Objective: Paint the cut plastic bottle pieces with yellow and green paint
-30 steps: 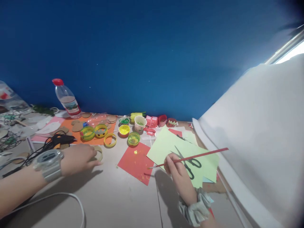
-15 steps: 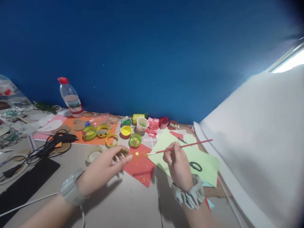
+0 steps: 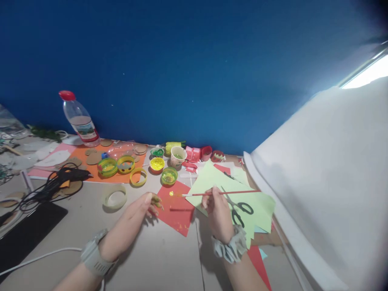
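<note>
My right hand [image 3: 218, 210] pinches a thin paintbrush [image 3: 242, 192] by its red handle. The brush lies nearly level above red paper [image 3: 178, 216], its yellow-tipped bristles pointing left. At the paper's left edge is my left hand [image 3: 141, 210], empty, with loosely bent fingers held apart and greenish-yellow paint on the fingertips. Behind the red paper stand a green-yellow cup [image 3: 169, 176], a small tub of yellow paint [image 3: 157, 165] and one of green paint [image 3: 157, 152]. Black-handled scissors [image 3: 242, 208] rest on light green paper [image 3: 263, 200] beside my right hand.
A paper cup [image 3: 178, 157] with liquid is by the blue wall. Painted rings [image 3: 107, 167] sit on orange paper [image 3: 91, 174]; a pale tape roll [image 3: 115, 198] lies nearer. Leftward are a tilted bottle [image 3: 81, 125], a black cable [image 3: 60, 182] and a black phone-like slab [image 3: 30, 242].
My left hand has drawn back slightly from the red paper and turned, its thumb now nearer the fingers. The brush handle has levelled out. The scissors have come into fuller view.
</note>
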`<state>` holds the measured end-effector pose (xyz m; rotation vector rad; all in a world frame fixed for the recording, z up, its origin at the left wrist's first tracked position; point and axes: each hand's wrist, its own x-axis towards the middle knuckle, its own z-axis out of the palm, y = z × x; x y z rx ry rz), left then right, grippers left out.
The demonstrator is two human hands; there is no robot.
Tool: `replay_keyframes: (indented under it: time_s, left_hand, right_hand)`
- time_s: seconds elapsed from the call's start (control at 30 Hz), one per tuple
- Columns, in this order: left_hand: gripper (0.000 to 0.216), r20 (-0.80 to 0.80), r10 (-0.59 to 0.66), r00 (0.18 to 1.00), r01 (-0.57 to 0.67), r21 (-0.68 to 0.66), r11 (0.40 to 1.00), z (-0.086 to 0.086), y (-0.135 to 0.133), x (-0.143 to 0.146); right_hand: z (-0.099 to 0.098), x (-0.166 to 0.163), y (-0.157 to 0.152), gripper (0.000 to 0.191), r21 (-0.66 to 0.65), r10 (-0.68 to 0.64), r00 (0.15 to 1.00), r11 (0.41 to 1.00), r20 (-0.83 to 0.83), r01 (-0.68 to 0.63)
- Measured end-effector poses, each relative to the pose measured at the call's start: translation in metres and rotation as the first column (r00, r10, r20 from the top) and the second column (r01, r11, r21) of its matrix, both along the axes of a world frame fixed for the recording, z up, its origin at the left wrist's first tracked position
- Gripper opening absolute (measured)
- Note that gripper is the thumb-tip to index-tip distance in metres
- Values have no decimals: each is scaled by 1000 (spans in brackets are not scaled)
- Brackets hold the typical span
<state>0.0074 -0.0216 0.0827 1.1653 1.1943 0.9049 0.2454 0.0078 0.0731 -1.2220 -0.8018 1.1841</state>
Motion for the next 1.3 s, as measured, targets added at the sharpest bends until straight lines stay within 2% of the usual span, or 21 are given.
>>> replay_keyframes:
  time_s: [0.07,0.13,0.23,0.33,0.4,0.43,0.47,0.6,0.67,0.73,0.83,1.0,1.3]
  left_hand:
    - [55,145,6,989,6,-83,997,-8,1,2]
    - [56,217,70,974,-52,-86,995,-12,2,2]
    - [50,245,206,947,-214,3,977,-13,-1,0]
    - [43,306,333,892,-375,90,923,-8,-10,-4]
    - [44,355,380,854,-461,178,869,-5,-16,-6]
    - [46,373,387,843,-490,235,840,-5,-18,-7]
    - [47,385,383,840,-506,299,809,-6,-20,-7]
    - [52,379,314,871,-475,478,739,-15,-25,-12]
    - [57,364,336,869,-483,474,736,-20,-26,-16]
    - [60,357,388,850,-516,416,748,-23,-25,-19]
    - [64,377,422,825,-548,345,762,-22,-23,-21]
    - [70,373,511,774,-626,337,703,-18,-20,-21]
    - [68,335,539,773,-630,302,715,-22,-22,-24]
  right_hand:
    - [0,3,2,40,12,0,1000,1000,28,0]
    - [4,5,5,36,40,-12,998,999,67,9]
    - [17,5,14,33,74,22,991,997,130,-32]
    - [37,0,32,34,79,131,967,985,219,-152]
    - [52,-7,50,41,88,216,897,959,386,-269]
    - [59,-11,60,43,91,242,829,940,504,-329]
    - [65,-17,72,45,104,236,727,915,645,-389]
    - [78,-47,124,37,159,157,621,893,768,-421]
    - [77,-64,148,35,173,132,579,881,804,-441]
    - [70,-81,167,31,171,128,537,865,834,-471]
    - [57,-99,184,28,141,150,471,837,869,-528]
    - [46,-113,194,24,59,178,370,834,912,-549]
    - [42,-118,201,25,-38,209,264,845,942,-534]
